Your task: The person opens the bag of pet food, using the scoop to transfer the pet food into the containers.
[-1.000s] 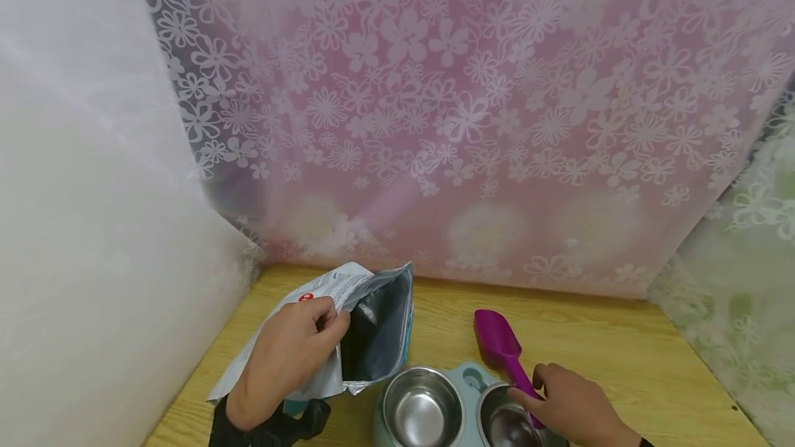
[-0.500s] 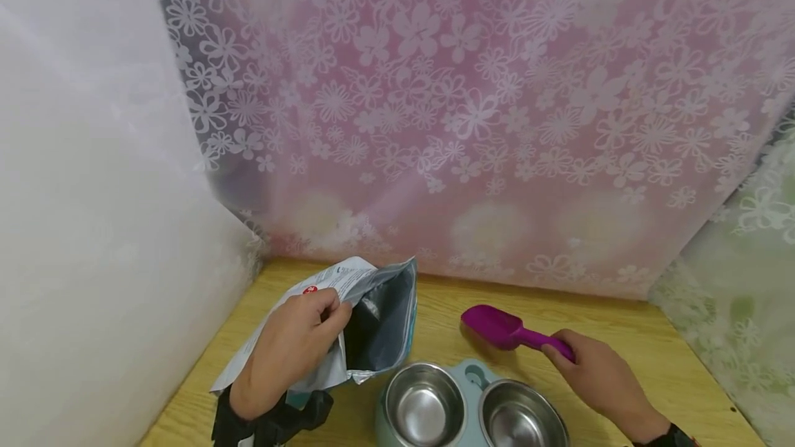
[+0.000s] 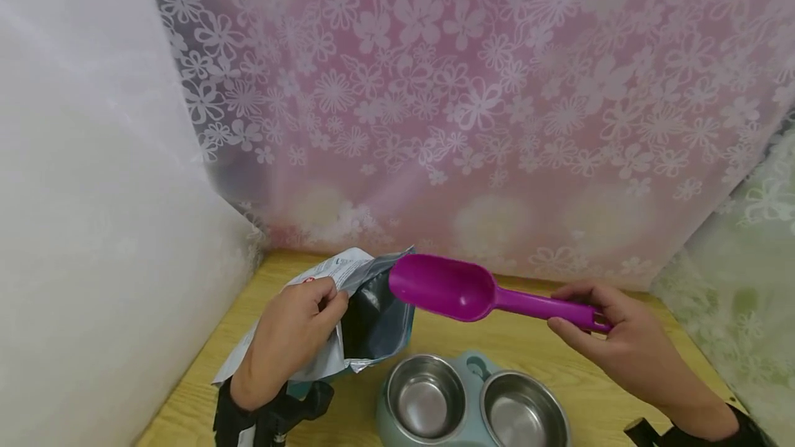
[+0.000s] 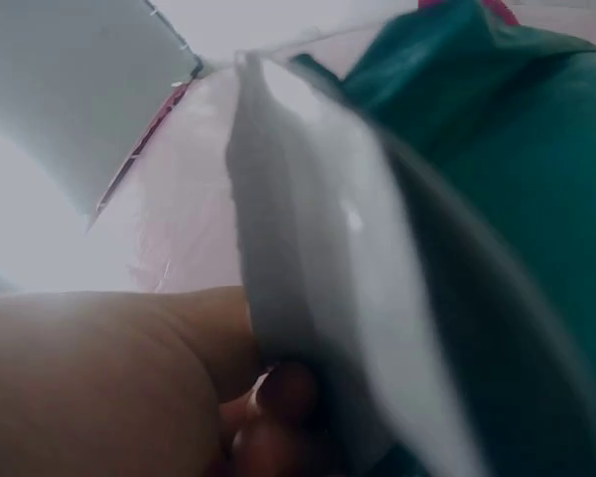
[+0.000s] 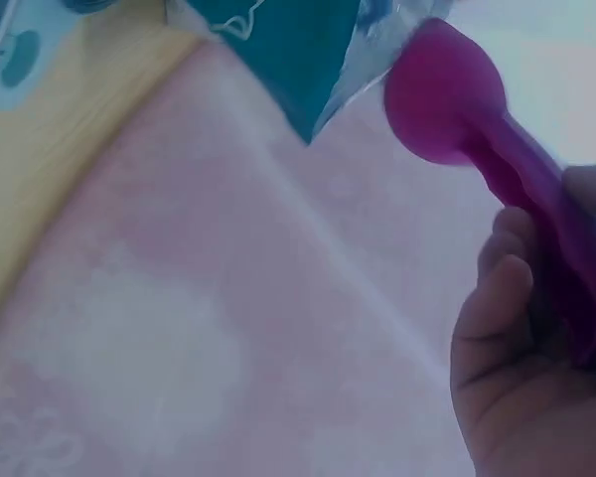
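Observation:
My left hand (image 3: 295, 336) pinches the near edge of a foil pouch (image 3: 379, 326), white and printed outside, silvery inside, its mouth gaping to the right. In the left wrist view the pouch edge (image 4: 308, 238) stands between thumb and fingers. A purple scoop (image 3: 444, 287) is held by its handle in my right hand (image 3: 627, 343), raised above the table. Its bowl points left, and the tip overlaps the pouch's opening in the head view. The right wrist view shows my fingers round the scoop's handle (image 5: 546, 209). What lies deep in the pouch is hidden in shadow.
Below the scoop stands a pale blue double-bowl feeder (image 3: 472, 392) with two steel bowls, the left (image 3: 427, 399) and the right (image 3: 524, 412). Both rest on a wood-grain table (image 3: 596, 378). A pink flowered curtain (image 3: 459, 123) hangs behind, with a white sheet (image 3: 112, 192) at left.
My right hand has lifted the purple scoop off the feeder, turned its bowl left and carried it up toward the pouch mouth. The left hand keeps its pinch on the pouch.

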{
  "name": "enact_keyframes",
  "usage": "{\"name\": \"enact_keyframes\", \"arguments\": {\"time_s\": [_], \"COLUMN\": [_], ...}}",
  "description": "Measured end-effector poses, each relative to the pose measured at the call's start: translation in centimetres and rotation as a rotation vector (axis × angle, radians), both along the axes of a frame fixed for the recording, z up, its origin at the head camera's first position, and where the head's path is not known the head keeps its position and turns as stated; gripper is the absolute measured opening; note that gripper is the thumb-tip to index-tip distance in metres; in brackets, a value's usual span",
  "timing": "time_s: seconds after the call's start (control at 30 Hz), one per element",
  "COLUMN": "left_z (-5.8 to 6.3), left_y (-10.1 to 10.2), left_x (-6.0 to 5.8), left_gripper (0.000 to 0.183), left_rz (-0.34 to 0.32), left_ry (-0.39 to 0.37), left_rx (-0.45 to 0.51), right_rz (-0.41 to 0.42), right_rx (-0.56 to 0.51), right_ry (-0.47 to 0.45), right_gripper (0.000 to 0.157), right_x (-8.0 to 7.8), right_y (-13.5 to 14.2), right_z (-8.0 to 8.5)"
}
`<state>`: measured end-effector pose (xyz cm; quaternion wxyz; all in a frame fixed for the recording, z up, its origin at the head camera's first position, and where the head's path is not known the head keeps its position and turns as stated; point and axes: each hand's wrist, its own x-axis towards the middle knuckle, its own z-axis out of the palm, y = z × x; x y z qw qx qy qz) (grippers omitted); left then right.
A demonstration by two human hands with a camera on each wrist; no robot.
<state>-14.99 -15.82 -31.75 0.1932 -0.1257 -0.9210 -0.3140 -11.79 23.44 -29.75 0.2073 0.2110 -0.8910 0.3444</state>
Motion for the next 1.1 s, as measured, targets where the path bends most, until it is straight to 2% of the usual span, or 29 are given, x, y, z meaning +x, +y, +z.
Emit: {"name": "enact_keyframes", "arguments": {"time_s": [0.17,0.27,0.4,0.53,0.73,0.83,1.1], "left_z": [0.2,0.2,0.0,-0.1,-0.3,-0.3,-0.3], "left_y": [-0.2,-0.2,-0.1,0.0,0.3,0.4,0.6], "left_x": [0.0,0.0,0.0,0.1,0.1,0.1,0.1], "left_gripper": [0.036,0.035,0.035,0.035,0.036,0.036,0.035], "left_rz": [0.006,0.000,0.000,-0.001,-0.023,-0.033,-0.057], "left_ry": [0.009,0.025,0.018,0.014,0.026,0.026,0.006], "left_rx": [0.004,-0.013,-0.019,-0.023,-0.049,-0.058,-0.060], "right_rz": [0.104,0.205,0.298,0.333,0.353,0.344,0.310], "right_rx": [0.152,0.237,0.387,0.521,0.638,0.681,0.789], "right_ry": [0.058,0.120,0.296,0.424,0.514,0.527,0.458], "right_gripper": [0.030,0.031,0.030,0.029,0.024,0.022,0.021], "right_x": [-0.7,-1.3,-2.1,-2.7,-3.6,-4.0,-4.9], "right_y": [-3.0,-4.8,-7.3,-10.0,-13.1,-13.9,-15.4], "right_z": [1.3,1.8,2.1,1.9,0.5,-0.3,-1.6]}}
